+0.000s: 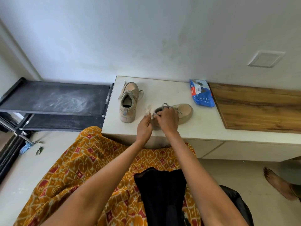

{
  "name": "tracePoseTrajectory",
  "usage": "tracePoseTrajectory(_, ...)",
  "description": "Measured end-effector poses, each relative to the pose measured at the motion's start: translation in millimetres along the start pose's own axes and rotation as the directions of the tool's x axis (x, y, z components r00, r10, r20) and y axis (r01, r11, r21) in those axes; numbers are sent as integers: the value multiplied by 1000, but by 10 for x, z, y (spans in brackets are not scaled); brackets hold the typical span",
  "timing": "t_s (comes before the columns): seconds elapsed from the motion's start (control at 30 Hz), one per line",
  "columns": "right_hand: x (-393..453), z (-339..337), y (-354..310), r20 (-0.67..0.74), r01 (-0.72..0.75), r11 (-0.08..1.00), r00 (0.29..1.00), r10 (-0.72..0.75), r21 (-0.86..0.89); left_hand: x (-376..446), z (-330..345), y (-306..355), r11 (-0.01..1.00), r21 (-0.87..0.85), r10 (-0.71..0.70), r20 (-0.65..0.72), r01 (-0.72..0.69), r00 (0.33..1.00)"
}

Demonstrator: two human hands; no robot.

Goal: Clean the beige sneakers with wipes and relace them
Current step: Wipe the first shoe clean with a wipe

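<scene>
1. While both hands work at the nearer sneaker point(182, 114), which lies on its side on the white surface point(164, 95) with its toe to the right, the job looks to be in its lacing stage.
2. The left hand point(144, 128) has its fingers curled and pinching a grey lace end point(152, 116) near the heel opening.
3. The right hand point(167, 119) is curled over the collar of the same shoe; its fingers seem to grip the lace point(164, 105) looping above them, though exactly what they hold is partly hidden.
4. The second sneaker point(128, 101) stands upright just to the left, apart from the hands; laces run through its eyelets but the ends hang loose, so tying appears left to do.
5. A crumpled white wipe point(148, 110) lies between the shoes, and the blue wipes pack point(202, 93) sits well to the right by the wooden panel point(260, 108); I judge wiping largely finished, relacing of the nearer shoe unfinished.
</scene>
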State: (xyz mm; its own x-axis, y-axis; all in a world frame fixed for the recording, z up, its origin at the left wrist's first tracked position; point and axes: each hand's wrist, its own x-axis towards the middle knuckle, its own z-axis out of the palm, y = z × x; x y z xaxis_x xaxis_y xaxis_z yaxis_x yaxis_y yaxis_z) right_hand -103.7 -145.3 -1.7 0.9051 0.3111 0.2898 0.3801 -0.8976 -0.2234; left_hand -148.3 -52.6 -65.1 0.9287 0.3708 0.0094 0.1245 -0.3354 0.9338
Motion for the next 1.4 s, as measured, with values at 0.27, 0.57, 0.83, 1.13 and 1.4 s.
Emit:
tracePoseTrajectory(0.27,-43,116,-63,-33,-68,997,997,69,26,-315,238,-98,996,86,18,66,-24,998)
tracePoseTrajectory(0.57,-26,139,-35,-16,-59,998,998,59,19,176,13,-16,961,275,-11,127,-25,992)
tracePoseTrajectory(0.83,-9,91,118,25,85,991,996,-89,105,-164,7,-99,975,223,-14,142,-19,990)
tracePoseTrajectory(1.13,41,-61,547,2,451,893,893,-451,-10,30,-93,96,994,113,-10,176,-10,984)
tracePoseTrajectory(1.4,-93,-33,589,-25,276,961,961,-275,31,-168,74,-4,984,178,-40,176,9,984)
